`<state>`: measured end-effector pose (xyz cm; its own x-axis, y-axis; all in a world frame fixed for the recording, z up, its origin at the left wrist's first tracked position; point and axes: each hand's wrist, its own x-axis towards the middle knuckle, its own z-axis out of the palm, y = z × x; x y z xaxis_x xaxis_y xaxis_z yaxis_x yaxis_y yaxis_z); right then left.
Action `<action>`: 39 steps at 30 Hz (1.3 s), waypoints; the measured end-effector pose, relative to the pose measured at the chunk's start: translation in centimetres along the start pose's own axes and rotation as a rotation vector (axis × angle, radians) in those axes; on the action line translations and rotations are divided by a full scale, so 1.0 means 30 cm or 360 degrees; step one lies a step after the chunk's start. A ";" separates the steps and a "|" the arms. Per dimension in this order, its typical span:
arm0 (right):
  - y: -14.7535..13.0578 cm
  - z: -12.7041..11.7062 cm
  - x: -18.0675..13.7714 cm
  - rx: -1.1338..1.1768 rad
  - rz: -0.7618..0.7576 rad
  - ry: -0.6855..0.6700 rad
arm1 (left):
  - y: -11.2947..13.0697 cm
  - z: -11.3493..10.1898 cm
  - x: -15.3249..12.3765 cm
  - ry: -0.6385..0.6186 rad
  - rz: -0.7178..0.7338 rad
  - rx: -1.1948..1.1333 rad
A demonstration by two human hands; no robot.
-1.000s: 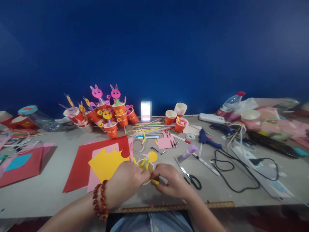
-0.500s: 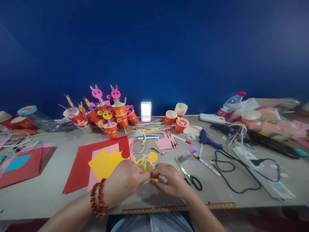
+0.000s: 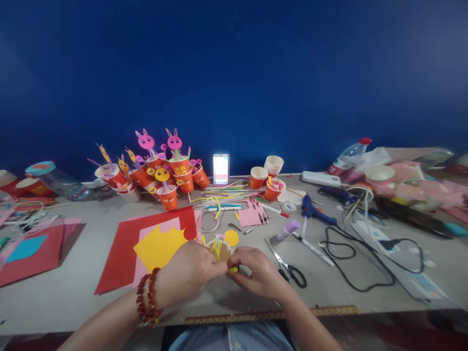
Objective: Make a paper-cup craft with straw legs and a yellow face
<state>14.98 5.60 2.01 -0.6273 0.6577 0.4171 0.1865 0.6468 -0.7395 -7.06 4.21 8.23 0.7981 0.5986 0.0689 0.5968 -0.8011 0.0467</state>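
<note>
A paper cup [image 3: 224, 249] is between my hands near the table's front edge, its open top facing up. Yellow pipe cleaners [image 3: 218, 247] rise inside it. My left hand [image 3: 192, 269], a red bead bracelet on the wrist, is closed around the cup's left side. On the other side my right hand [image 3: 256, 273] pinches a short yellow end [image 3: 233, 269], seemingly a pipe cleaner, against the cup wall. The fingertips hide where it meets the cup. Just behind the cup lies a yellow paper disc [image 3: 231, 238].
Yellow paper [image 3: 161, 246] over red sheets lies left. Scissors [image 3: 288, 268], a glue stick [image 3: 287, 230] and a blue glue gun [image 3: 316, 212] with a looping black cable are on the right. Decorated red cups [image 3: 168, 197] stand at the back, beside loose pipe cleaners [image 3: 230, 196].
Both hands stay at the cup with nearly the same grip. The yellow end at my right fingers has shifted very slightly left and up.
</note>
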 end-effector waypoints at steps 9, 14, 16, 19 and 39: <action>-0.003 -0.001 -0.005 0.0006 0.0031 -0.0024 | 0.003 -0.008 0.001 -0.0017 0.0037 0.0059; 0.000 -0.002 -0.007 -0.0034 -0.0007 -0.0021 | 0.010 -0.008 -0.001 0.0009 -0.0003 0.0044; 0.004 -0.004 -0.008 -0.0052 -0.0017 -0.0026 | 0.013 -0.004 -0.002 0.0036 -0.0032 0.0030; 0.010 -0.008 -0.010 -0.0086 -0.0037 -0.0011 | 0.014 0.001 -0.003 0.0091 -0.0086 -0.0024; 0.006 -0.043 -0.004 0.0025 0.0003 0.0050 | -0.012 0.290 -0.069 0.0697 -0.0719 -0.1728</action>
<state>16.07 6.14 2.52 -0.6028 0.6709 0.4318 0.1758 0.6396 -0.7483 -8.20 3.30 -0.60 0.3217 0.9352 0.1479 0.2670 -0.2394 0.9335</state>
